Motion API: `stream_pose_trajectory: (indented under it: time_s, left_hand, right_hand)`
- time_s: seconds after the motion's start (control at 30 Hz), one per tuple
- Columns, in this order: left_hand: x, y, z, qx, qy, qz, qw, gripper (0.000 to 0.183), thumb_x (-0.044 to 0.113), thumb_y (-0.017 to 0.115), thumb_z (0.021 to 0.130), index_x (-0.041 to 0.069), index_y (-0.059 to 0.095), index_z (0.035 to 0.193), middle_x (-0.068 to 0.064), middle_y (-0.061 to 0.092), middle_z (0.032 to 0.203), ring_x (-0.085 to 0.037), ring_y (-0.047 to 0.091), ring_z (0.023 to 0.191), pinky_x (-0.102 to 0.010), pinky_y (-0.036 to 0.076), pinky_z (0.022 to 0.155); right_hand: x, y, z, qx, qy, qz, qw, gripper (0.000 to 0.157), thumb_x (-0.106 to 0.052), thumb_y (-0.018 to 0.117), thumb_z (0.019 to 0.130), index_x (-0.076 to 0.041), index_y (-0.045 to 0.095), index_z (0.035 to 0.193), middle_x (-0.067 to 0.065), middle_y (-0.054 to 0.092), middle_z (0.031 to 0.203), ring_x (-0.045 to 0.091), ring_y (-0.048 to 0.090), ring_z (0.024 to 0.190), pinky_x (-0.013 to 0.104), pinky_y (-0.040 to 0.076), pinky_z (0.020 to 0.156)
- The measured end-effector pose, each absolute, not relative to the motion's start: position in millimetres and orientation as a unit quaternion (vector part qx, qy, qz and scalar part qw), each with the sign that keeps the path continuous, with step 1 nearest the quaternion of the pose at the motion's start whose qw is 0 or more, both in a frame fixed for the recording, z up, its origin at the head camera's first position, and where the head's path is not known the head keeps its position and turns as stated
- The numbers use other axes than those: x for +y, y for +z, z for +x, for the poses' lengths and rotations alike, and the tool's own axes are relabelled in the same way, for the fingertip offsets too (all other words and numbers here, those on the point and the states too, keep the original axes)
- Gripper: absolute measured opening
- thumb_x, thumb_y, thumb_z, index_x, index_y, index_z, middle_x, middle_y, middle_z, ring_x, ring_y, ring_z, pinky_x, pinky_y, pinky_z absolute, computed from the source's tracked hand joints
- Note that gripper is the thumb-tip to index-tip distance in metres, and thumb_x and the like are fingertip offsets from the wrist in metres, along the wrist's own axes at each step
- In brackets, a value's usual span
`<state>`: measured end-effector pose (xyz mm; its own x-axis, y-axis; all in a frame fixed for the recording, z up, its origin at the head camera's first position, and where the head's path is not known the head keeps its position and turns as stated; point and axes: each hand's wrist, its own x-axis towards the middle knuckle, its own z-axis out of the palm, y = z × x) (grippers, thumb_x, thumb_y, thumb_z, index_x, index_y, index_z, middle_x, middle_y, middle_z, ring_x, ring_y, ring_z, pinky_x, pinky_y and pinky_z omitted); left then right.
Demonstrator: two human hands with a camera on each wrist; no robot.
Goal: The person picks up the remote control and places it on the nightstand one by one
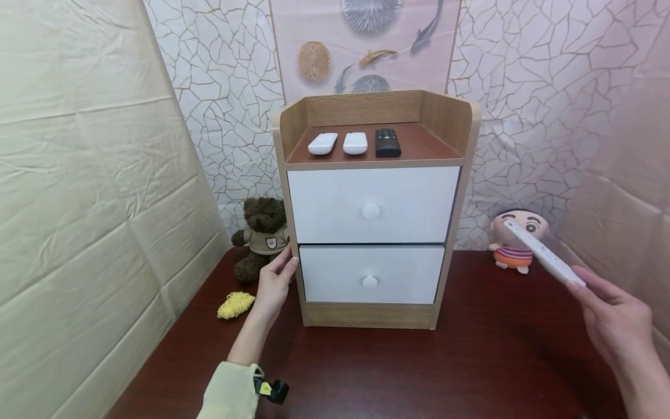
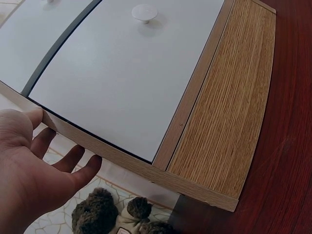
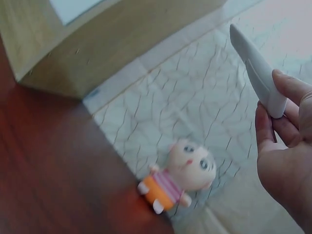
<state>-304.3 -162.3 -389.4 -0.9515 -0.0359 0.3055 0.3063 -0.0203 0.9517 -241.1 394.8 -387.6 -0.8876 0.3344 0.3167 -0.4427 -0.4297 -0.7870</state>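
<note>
A wooden cabinet [image 1: 366, 316] with two white drawers stands on the dark red table. At its left side, my left hand [image 1: 275, 285] touches the panel; the left wrist view shows the thumb on the front edge and the loosely bent fingers [image 2: 87, 170] along the outer side. Off to the right, my right hand [image 1: 620, 317] holds a white remote control [image 1: 544, 254] by its lower end, raised and tilted. In the right wrist view the thumb and fingers pinch the remote [image 3: 258, 73]. Both drawers, upper [image 1: 330, 203] and lower [image 1: 330, 273], are closed.
Two white remotes [image 1: 323, 144] and a black remote [image 1: 387, 143] lie on the cabinet top. A brown teddy bear [image 1: 266, 216] and a yellow yarn bundle [image 1: 235, 305] are left of the cabinet. A striped-shirt doll [image 1: 512, 254] sits at the back right.
</note>
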Motion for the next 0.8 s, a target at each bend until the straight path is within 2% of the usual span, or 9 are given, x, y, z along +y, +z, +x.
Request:
stream_pose_trajectory:
  time_s: [0.07, 0.33, 0.5, 0.7, 0.8]
  left_hand:
    - [-163, -389, -305, -0.689, -0.708, -0.099, 0.122, 0.053, 0.013, 0.054, 0.109, 0.004, 0.036, 0.158, -0.016, 0.034, 0.162, -0.033, 0.037, 0.146, -0.053, 0.037, 0.114]
    - [-162, -389, -305, -0.690, -0.708, -0.095, 0.121, 0.054, 0.015, 0.055, 0.109, 0.006, 0.037, 0.159, -0.013, 0.035, 0.162, -0.030, 0.037, 0.146, -0.052, 0.038, 0.113]
    - [-163, -390, -306, -0.689, -0.707, -0.098, 0.121, 0.054, 0.015, 0.054, 0.109, 0.005, 0.036, 0.159, -0.012, 0.034, 0.163, -0.030, 0.036, 0.146, -0.051, 0.038, 0.114]
    - [-163, -391, -306, -0.687, -0.709, -0.101, 0.122, 0.054, 0.015, 0.054, 0.109, 0.005, 0.036, 0.159, -0.013, 0.035, 0.162, -0.031, 0.038, 0.145, -0.051, 0.039, 0.113]
    - [-162, -390, -306, -0.686, -0.710, -0.101, 0.124, 0.053, 0.014, 0.054, 0.109, 0.005, 0.037, 0.158, -0.014, 0.035, 0.162, -0.030, 0.038, 0.145, -0.051, 0.039, 0.113]
  right_hand:
    - [390, -379, -242, -0.470, 0.850, 0.076, 0.226, 0.032, 0.020, 0.060, 0.093, 0.001, 0.080, 0.110, -0.001, 0.076, 0.105, 0.001, 0.067, 0.099, 0.012, 0.052, 0.085]
    - [372, -347, -245, -0.490, 0.842, 0.113, 0.195, 0.035, 0.018, 0.059, 0.095, 0.000, 0.076, 0.121, -0.002, 0.071, 0.116, 0.003, 0.068, 0.101, 0.017, 0.055, 0.084]
    - [362, -331, -247, -0.426, 0.869, 0.194, 0.162, 0.040, 0.025, 0.049, 0.095, 0.008, 0.070, 0.125, 0.014, 0.074, 0.116, 0.016, 0.071, 0.107, 0.027, 0.056, 0.089]
    - [351, -314, -243, -0.454, 0.851, 0.182, 0.191, 0.040, 0.023, 0.054, 0.094, 0.007, 0.069, 0.128, 0.008, 0.074, 0.119, 0.011, 0.068, 0.108, 0.021, 0.054, 0.090]
    - [344, -307, -241, -0.443, 0.851, 0.200, 0.200, 0.041, 0.026, 0.052, 0.093, 0.009, 0.068, 0.127, 0.012, 0.074, 0.118, 0.014, 0.069, 0.107, 0.023, 0.054, 0.090]
